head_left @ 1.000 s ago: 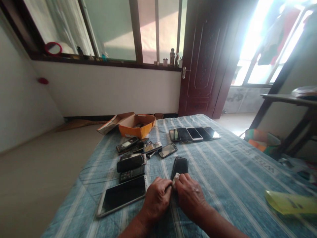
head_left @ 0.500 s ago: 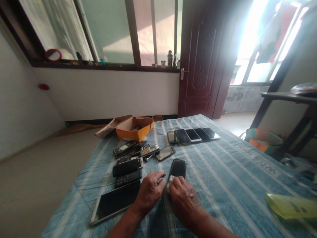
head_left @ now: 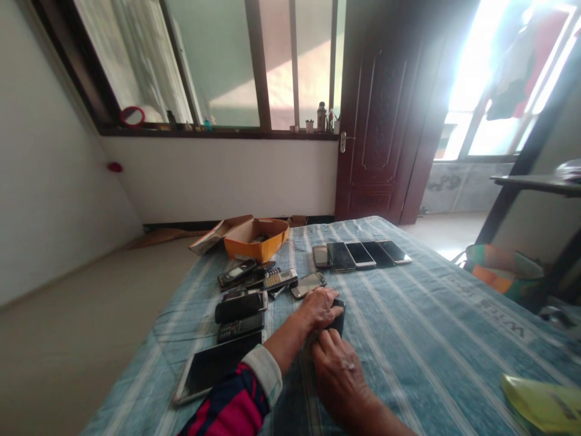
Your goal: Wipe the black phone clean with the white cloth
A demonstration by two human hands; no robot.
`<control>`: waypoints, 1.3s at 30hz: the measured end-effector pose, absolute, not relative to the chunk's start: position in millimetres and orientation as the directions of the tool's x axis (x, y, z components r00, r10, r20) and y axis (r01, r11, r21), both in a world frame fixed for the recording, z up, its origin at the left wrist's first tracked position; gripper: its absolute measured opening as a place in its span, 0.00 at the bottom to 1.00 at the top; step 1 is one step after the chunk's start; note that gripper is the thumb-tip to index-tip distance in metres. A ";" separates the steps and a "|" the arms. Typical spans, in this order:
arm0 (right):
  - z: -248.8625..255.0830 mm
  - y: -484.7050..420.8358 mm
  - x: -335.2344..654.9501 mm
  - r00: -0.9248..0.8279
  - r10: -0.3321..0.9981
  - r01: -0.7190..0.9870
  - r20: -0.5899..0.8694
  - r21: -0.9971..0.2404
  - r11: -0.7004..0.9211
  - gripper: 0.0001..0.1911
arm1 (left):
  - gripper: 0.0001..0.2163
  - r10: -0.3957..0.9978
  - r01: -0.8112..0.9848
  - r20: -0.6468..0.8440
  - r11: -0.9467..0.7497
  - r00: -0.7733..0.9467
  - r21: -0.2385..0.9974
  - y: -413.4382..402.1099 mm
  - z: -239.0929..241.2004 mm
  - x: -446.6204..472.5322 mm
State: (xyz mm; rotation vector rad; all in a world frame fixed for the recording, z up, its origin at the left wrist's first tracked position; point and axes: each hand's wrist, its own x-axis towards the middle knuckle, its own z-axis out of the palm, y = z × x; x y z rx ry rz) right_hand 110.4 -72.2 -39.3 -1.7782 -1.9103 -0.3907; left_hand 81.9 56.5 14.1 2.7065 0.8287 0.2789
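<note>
The black smartphone [head_left: 338, 324] lies on the striped bedspread, mostly covered by both hands. My left hand [head_left: 320, 307] reaches across its upper part, with fingers resting on the phone near its far end. Closed and low over the near end is my right hand [head_left: 336, 363]; the white wipe seen in it half a second ago is now hidden by the fingers. Just beyond the left hand lies a silver-edged phone [head_left: 307, 284]. Left of the hands are a white-edged tablet [head_left: 213, 366], a black keypad phone [head_left: 240, 327] and a dark rounded phone [head_left: 238, 307].
Several older phones [head_left: 280, 278] are heaped before an open orange box [head_left: 254, 247]. A row of smartphones [head_left: 361, 254] lies toward the far edge of the bedspread [head_left: 408, 339]. At the right is a yellow packet [head_left: 542, 402]. A brown door [head_left: 376, 121] stands behind.
My left hand has moved forward and right onto the phone, its sleeve now showing. The right hand stays closed over the near end. The view has shifted slightly left.
</note>
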 end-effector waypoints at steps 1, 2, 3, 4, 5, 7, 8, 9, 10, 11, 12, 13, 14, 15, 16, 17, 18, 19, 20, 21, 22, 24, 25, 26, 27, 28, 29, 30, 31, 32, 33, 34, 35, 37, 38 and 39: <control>-40.1 -71.7 110.1 -0.026 0.842 0.987 0.539 -0.122 0.109 0.09 | 0.11 0.570 0.517 0.089 -0.791 0.817 0.325 54.8 14.1 80.8; -40.9 -71.3 109.9 -0.026 0.839 0.987 0.544 -0.121 0.109 0.09 | 0.10 0.570 0.520 0.083 -0.793 0.818 0.318 53.2 14.4 79.6; -41.8 -70.8 109.6 -0.024 0.836 0.987 0.549 -0.120 0.107 0.09 | 0.09 0.569 0.522 0.078 -0.794 0.818 0.311 51.6 14.9 78.4; -42.6 -70.4 109.5 -0.023 0.833 0.987 0.553 -0.118 0.106 0.09 | 0.08 0.569 0.525 0.075 -0.795 0.819 0.305 50.1 15.5 77.2; -43.5 -70.0 109.4 -0.024 0.831 0.988 0.556 -0.115 0.106 0.08 | 0.08 0.570 0.527 0.073 -0.795 0.818 0.300 48.8 16.4 76.1; -44.8 -69.2 109.5 -0.034 0.827 0.988 0.561 -0.106 0.113 0.08 | 0.07 0.573 0.532 0.071 -0.795 0.816 0.292 47.0 18.1 74.0; -45.2 -68.8 109.6 -0.041 0.824 0.988 0.565 -0.102 0.119 0.08 | 0.07 0.575 0.535 0.071 -0.794 0.815 0.289 46.5 18.8 72.9; -45.5 -68.6 109.7 -0.044 0.820 0.987 0.571 -0.099 0.123 0.08 | 0.06 0.578 0.539 0.071 -0.792 0.813 0.288 46.5 19.2 71.5; -45.6 -68.4 109.9 -0.046 0.815 0.987 0.577 -0.099 0.126 0.07 | 0.07 0.582 0.542 0.070 -0.790 0.810 0.287 46.9 19.4 69.7; -45.5 -68.3 109.9 -0.044 0.810 0.987 0.585 -0.102 0.127 0.07 | 0.07 0.586 0.546 0.069 -0.787 0.808 0.287 47.6 19.3 67.4; -45.3 -68.2 110.0 -0.045 0.805 0.986 0.592 -0.104 0.131 0.08 | 0.07 0.590 0.550 0.068 -0.784 0.805 0.287 48.7 18.9 64.4; -45.1 -68.2 110.0 -0.048 0.800 0.985 0.598 -0.105 0.137 0.08 | 0.07 0.593 0.554 0.068 -0.782 0.802 0.287 50.0 18.2 60.8; -44.9 -68.2 110.0 -0.051 0.796 0.984 0.603 -0.106 0.144 0.08 | 0.08 0.600 0.560 0.071 -0.778 0.797 0.285 51.4 17.3 56.6; -44.9 -68.2 109.9 -0.056 0.794 0.983 0.606 -0.106 0.150 0.09 | 0.08 0.607 0.567 0.075 -0.773 0.791 0.283 52.7 16.3 52.0; -44.9 -68.1 109.8 -0.062 0.791 0.982 0.608 -0.104 0.157 0.09 | 0.08 0.618 0.577 0.081 -0.767 0.782 0.281 53.9 15.2 47.3; -45.2 -67.9 109.6 -0.069 0.790 0.981 0.609 -0.101 0.163 0.09 | 0.09 0.629 0.588 0.086 -0.760 0.772 0.277 54.8 14.2 42.5; -45.7 -67.8 109.3 -0.077 0.789 0.980 0.609 -0.097 0.171 0.09 | 0.10 0.640 0.599 0.092 -0.753 0.763 0.273 55.5 13.2 38.1; -46.3 -67.5 108.7 -0.086 0.789 0.979 0.608 -0.093 0.179 0.10 | 0.10 0.645 0.605 0.093 -0.750 0.758 0.268 55.8 12.3 34.2; -47.1 -67.2 108.0 -0.096 0.788 0.978 0.608 -0.089 0.187 0.10 | 0.10 0.649 0.610 0.095 -0.748 0.755 0.262 55.8 11.4 30.9; -48.1 -66.8 107.1 -0.104 0.787 0.977 0.608 -0.087 0.196 0.10 | 0.10 0.652 0.614 0.098 -0.747 0.752 0.256 55.5 10.6 28.4; -49.0 -66.4 106.1 -0.109 0.785 0.975 0.610 -0.087 0.203 0.09 | 0.11 0.654 0.617 0.102 -0.746 0.750 0.249 54.9 9.9 26.4; -50.8 -65.4 104.1 -0.106 0.778 0.974 0.619 -0.091 0.205 0.09 | 0.11 0.659 0.624 0.109 -0.744 0.744 0.238 53.1 8.9 23.9; -51.4 -65.0 103.3 -0.099 0.773 0.975 0.626 -0.095 0.202 0.09 | 0.11 0.664 0.629 0.112 -0.741 0.740 0.234 52.0 8.6 23.1; -51.7 -64.6 102.8 -0.097 0.768 0.974 0.633 -0.097 0.203 0.09 | 0.11 0.669 0.635 0.114 -0.737 0.735 0.229 51.0 8.5 22.5; -51.6 -64.4 102.6 -0.103 0.765 0.973 0.636 -0.096 0.210 0.09 | 0.12 0.674 0.642 0.115 -0.733 0.730 0.225 50.2 8.5 22.0; -51.0 -64.5 102.7 -0.112 0.762 0.971 0.638 -0.093 0.221 0.09 | 0.11 0.679 0.648 0.115 -0.729 0.725 0.221 49.5 8.8 21.6; -50.0 -64.8 102.9 -0.125 0.759 0.968 0.639 -0.090 0.235 0.09 | 0.11 0.685 0.655 0.113 -0.724 0.719 0.216 49.0 9.1 21.2; -48.5 -65.5 103.1 -0.136 0.756 0.965 0.640 -0.087 0.247 0.09 | 0.11 0.692 0.664 0.112 -0.718 0.713 0.209 48.6 9.7 20.9; -46.7 -66.4 103.1 -0.144 0.756 0.963 0.639 -0.085 0.256 0.09 | 0.11 0.700 0.674 0.109 -0.711 0.706 0.201 48.2 10.4 20.6; -44.8 -67.5 102.8 -0.147 0.756 0.962 0.638 -0.085 0.258 0.09 | 0.10 0.709 0.686 0.105 -0.702 0.697 0.191 47.8 11.4 20.3; -42.9 -68.7 102.2 -0.145 0.758 0.962 0.636 -0.088 0.257 0.09 | 0.10 0.719 0.698 0.101 -0.693 0.687 0.181 47.1 12.5 20.1; -41.2 -69.9 101.3 -0.144 0.763 0.962 0.631 -0.092 0.257 0.10 | 0.10 0.729 0.711 0.098 -0.683 0.677 0.170 46.2 13.8 19.8; -39.9 -71.0 100.1 -0.146 0.768 0.961 0.624 -0.094 0.260 0.10 | 0.10 0.738 0.722 0.094 -0.674 0.668 0.159 45.0 15.3 19.4; -38.6 -72.5 97.5 -0.144 0.775 0.961 0.615 -0.100 0.257 0.10 | 0.09 0.752 0.739 0.087 -0.659 0.654 0.140 41.8 18.4 18.6; -38.7 -72.9 96.1 -0.142 0.776 0.962 0.614 -0.100 0.255 0.11 | 0.09 0.757 0.746 0.083 -0.653 0.648 0.131 40.0 19.9 18.2; -39.0 -73.1 94.8 -0.138 0.776 0.963 0.616 -0.100 0.251 0.11 | 0.09 0.762 0.753 0.080 -0.647 0.642 0.122 38.1 21.3 17.7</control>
